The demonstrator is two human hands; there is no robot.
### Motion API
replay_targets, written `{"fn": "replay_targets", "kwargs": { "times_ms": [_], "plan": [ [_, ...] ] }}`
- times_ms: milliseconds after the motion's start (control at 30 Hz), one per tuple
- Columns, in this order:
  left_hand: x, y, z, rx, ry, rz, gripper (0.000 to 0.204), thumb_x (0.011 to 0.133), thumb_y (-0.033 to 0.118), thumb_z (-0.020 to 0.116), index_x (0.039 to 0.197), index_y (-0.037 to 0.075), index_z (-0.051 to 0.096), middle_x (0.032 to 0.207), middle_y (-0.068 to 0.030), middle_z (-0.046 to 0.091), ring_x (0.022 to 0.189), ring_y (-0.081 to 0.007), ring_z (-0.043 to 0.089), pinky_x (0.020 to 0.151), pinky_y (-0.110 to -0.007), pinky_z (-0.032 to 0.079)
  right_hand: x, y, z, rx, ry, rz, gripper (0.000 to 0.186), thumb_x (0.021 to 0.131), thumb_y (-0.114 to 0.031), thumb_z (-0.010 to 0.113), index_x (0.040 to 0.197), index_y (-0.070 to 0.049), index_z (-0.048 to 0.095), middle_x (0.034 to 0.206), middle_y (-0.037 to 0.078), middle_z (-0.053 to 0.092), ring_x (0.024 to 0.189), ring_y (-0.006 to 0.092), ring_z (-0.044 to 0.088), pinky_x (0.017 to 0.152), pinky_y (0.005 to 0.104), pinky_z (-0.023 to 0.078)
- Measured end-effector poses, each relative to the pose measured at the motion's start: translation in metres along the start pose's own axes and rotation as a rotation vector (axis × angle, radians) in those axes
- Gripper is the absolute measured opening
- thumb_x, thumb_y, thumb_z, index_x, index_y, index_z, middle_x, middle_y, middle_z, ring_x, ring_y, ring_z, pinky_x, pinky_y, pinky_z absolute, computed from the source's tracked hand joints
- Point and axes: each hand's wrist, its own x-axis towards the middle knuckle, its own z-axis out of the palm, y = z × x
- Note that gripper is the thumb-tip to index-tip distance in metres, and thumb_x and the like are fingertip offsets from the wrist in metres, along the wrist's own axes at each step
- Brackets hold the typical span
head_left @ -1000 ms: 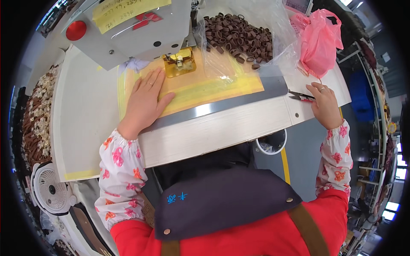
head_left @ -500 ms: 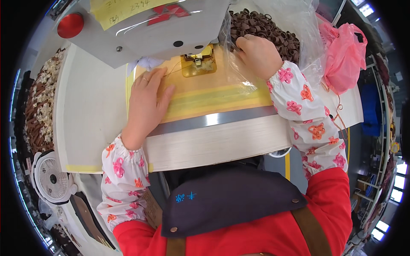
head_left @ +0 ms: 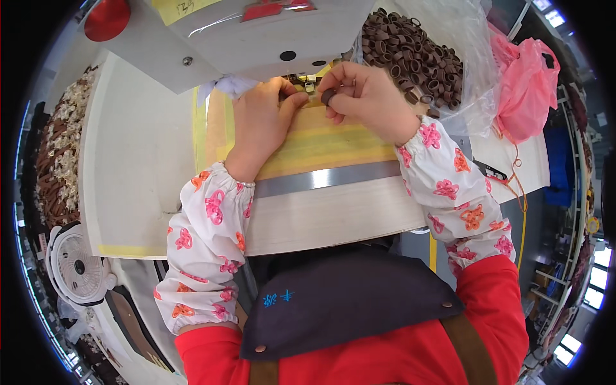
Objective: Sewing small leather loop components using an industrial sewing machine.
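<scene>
My right hand [head_left: 369,99] pinches a small brown loop [head_left: 328,97] between thumb and fingers, just right of the presser foot [head_left: 309,86]. My left hand [head_left: 262,119], thumb toward fingers, sits left of the foot; cannot tell whether it grips anything. Sewing machine [head_left: 256,48] above. Beyond my right hand: heaped brown loops [head_left: 417,58], then a pink bag [head_left: 527,93]. Snips [head_left: 489,170] beside my right sleeve [head_left: 459,183].

The brown loops [head_left: 420,59] look matt, the clear plastic bag [head_left: 479,70] glossy, the metal strip [head_left: 333,176] smooth and shiny.
</scene>
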Motion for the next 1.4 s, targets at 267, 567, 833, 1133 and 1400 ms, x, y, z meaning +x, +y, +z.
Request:
{"fn": "replay_targets", "kwargs": {
  "times_ms": [267, 567, 833, 1133, 1400],
  "plan": [
    [-0.009, -0.007, -0.002, 0.285, 0.012, 0.1, 0.012, 0.083, 0.012, 0.053, 0.09, 0.003, 0.049, 0.075, -0.014, 0.058, 0.066, -0.0321, 0.056, 0.056, -0.039, 0.043, 0.003, 0.023, 0.007, 0.21, 0.104, 0.049, 0.017, 0.079, 0.003, 0.052, 0.096, 0.003, 0.051, 0.088, 0.008, 0.058, 0.075, 0.0129, 0.059, 0.066, 0.0233, 0.049],
    [-0.02, -0.008, -0.026, 0.264, -0.068, 0.223, 0.013, 0.082, 0.01, 0.053, 0.093, 0.005, 0.057, 0.071, -0.0151, 0.059, 0.062, -0.0306, 0.057, 0.056, -0.035, 0.044, 0.0, 0.025, 0.006, 0.234, 0.094, 0.021, 0.017, 0.077, 0.004, 0.052, 0.095, 0.004, 0.053, 0.083, 0.007, 0.059, 0.07, 0.0112, 0.059, 0.063, 0.0223, 0.051],
    [-0.019, -0.001, -0.027, -0.155, -0.092, 0.36, 0.013, 0.083, 0.013, 0.055, 0.077, 0.001, 0.054, 0.083, -0.0086, 0.056, 0.063, -0.0191, 0.05, 0.057, -0.027, 0.041, -0.001, 0.022, 0.008, 0.061, 0.145, 0.026, 0.016, 0.077, 0.002, 0.053, 0.093, 0.003, 0.053, 0.079, 0.005, 0.058, 0.064, 0.0088, 0.056, 0.055, 0.0239, 0.047],
    [-0.008, 0.0, -0.021, -0.58, -0.278, -0.035, 0.016, 0.088, 0.015, 0.05, 0.081, 0.002, 0.053, 0.071, -0.0043, 0.052, 0.064, -0.0099, 0.043, 0.059, -0.023, 0.037, 0.002, 0.032, 0.025, -0.694, 0.299, -0.504, 0.016, 0.07, 0.0, 0.054, 0.086, 0.0, 0.053, 0.073, 0.014, 0.054, 0.063, 0.0274, 0.055, 0.056, 0.0359, 0.046],
    [-0.007, -0.002, -0.012, -0.213, -0.149, 0.164, 0.014, 0.086, 0.013, 0.052, 0.087, 0.0, 0.055, 0.067, -0.0069, 0.051, 0.059, -0.0135, 0.045, 0.056, -0.025, 0.038, 0.005, 0.034, 0.02, -0.735, 0.194, -0.524, 0.019, 0.07, -0.001, 0.054, 0.089, -0.001, 0.05, 0.076, 0.013, 0.054, 0.065, 0.0302, 0.055, 0.056, 0.0369, 0.045]
  ]
}}
